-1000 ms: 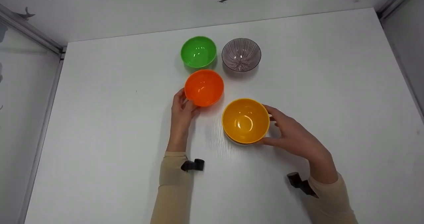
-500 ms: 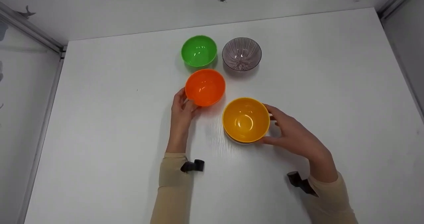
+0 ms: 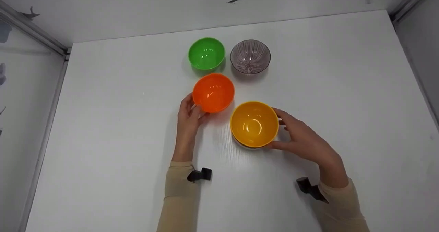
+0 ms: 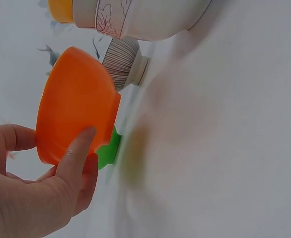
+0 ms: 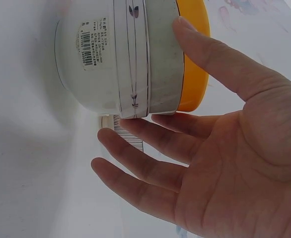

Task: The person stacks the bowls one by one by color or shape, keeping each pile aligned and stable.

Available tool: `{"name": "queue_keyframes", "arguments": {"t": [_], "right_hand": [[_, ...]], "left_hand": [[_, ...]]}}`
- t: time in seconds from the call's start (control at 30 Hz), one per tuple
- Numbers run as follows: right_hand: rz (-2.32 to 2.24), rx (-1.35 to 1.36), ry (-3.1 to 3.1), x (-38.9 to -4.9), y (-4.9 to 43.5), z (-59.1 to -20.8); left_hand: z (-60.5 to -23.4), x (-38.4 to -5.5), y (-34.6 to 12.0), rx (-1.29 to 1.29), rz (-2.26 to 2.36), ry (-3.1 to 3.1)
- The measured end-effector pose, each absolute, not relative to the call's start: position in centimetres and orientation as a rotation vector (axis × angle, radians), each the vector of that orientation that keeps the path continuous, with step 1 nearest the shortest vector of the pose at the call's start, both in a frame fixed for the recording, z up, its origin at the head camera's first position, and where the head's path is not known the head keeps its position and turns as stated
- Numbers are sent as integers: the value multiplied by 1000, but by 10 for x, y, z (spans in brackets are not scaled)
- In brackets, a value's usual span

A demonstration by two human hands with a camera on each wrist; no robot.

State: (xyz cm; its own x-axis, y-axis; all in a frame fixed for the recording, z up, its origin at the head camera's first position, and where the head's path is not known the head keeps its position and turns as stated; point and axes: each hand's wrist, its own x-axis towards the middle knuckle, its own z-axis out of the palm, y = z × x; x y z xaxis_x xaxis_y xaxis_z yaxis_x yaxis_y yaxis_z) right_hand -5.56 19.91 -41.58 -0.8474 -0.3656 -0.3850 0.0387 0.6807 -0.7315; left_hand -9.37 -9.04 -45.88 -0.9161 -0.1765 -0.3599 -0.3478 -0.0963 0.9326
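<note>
My left hand holds an orange bowl by its left side, thumb and fingers on the outer wall. In the left wrist view the bowl is raised off the table, its foot above the surface. At the middle right my right hand grips the side of a stack of bowls, thumb at the near side and index finger at the far side. The top one is a yellow bowl. Under it, in the right wrist view, show a pale grey rim and a white bowl with a patterned band and barcode label.
A green bowl stands behind the orange one. Beside it on the right is a clear purplish ribbed bowl. The white table is bounded by a back panel and side panels.
The orange bowl in my left hand has shifted slightly right and a little toward me. My right hand and the stack have stayed in place.
</note>
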Motion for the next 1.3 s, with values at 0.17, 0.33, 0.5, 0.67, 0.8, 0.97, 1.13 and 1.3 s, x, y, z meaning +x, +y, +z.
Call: {"name": "queue_keyframes", "arguments": {"t": [0.17,0.33,0.5,0.67,0.8,0.97,1.13,1.3], "right_hand": [[-1070,-264,2385,-55,199,-417],[-1117,-287,2383,-53,198,-417],[-1158,-285,2445,-53,195,-415],[-1285,-251,2556,-52,189,-410],[-1426,-252,2635,-52,188,-410],[-1506,-269,2695,-52,186,-410],[-1571,-299,2729,-50,183,-408],[-1618,-300,2747,-48,180,-406]], "left_hand": [[-455,-91,-90,-592,2157,2026],[-451,-88,-90,-573,2161,2022],[-444,-86,-90,-535,2194,2003],[-434,-82,-87,-438,2238,1984],[-426,-77,-86,-368,2264,1959],[-419,-74,-82,-304,2268,1939],[-412,-72,-79,-252,2271,1942],[-406,-69,-76,-207,2265,1947]]}}
